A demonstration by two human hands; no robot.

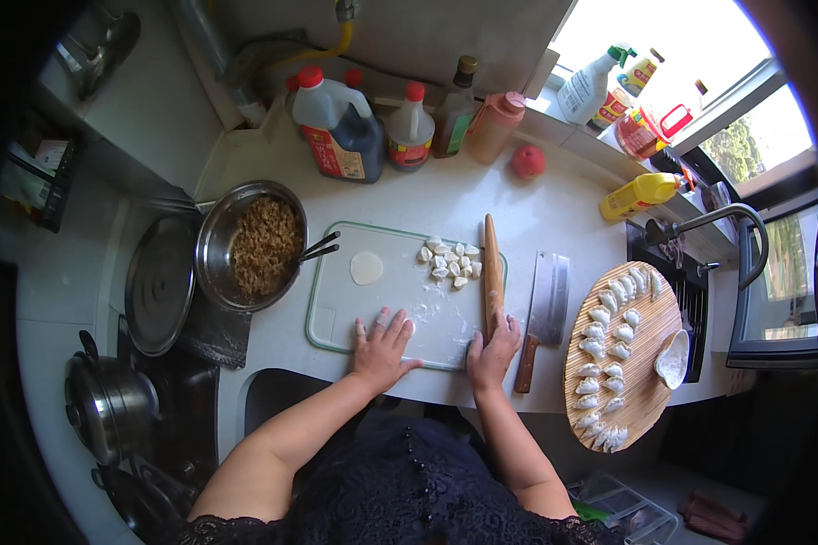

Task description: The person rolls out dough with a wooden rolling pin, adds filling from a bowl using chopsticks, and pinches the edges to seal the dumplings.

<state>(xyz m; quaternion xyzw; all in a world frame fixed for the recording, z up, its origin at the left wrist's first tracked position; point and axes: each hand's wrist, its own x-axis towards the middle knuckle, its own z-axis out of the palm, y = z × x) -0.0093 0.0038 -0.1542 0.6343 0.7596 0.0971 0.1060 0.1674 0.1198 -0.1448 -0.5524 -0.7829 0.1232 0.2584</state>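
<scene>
My left hand (pixel 383 347) lies palm down over the near edge of a green-rimmed cutting board (pixel 324 300), fingers spread. A small white bit shows by its fingertips, mostly hidden, perhaps dough. My right hand (pixel 493 354) grips the near end of a tapered wooden rolling pin (pixel 493 272), which points away from me along the board's right side. One flat round dough wrapper (pixel 367 268) rests on the board's left half. Several small cut dough pieces (pixel 452 260) are clustered near the far right of the board, with flour dusted below them.
Left of the board is a metal bowl of filling (pixel 266 245) with two dark handles sticking out. A cleaver (pixel 549 300) lies right of the rolling pin. Beyond it, a round slatted tray (pixel 644 300) carries several dumplings and a flour dish (pixel 672 360). Bottles (pixel 344 129) line the back.
</scene>
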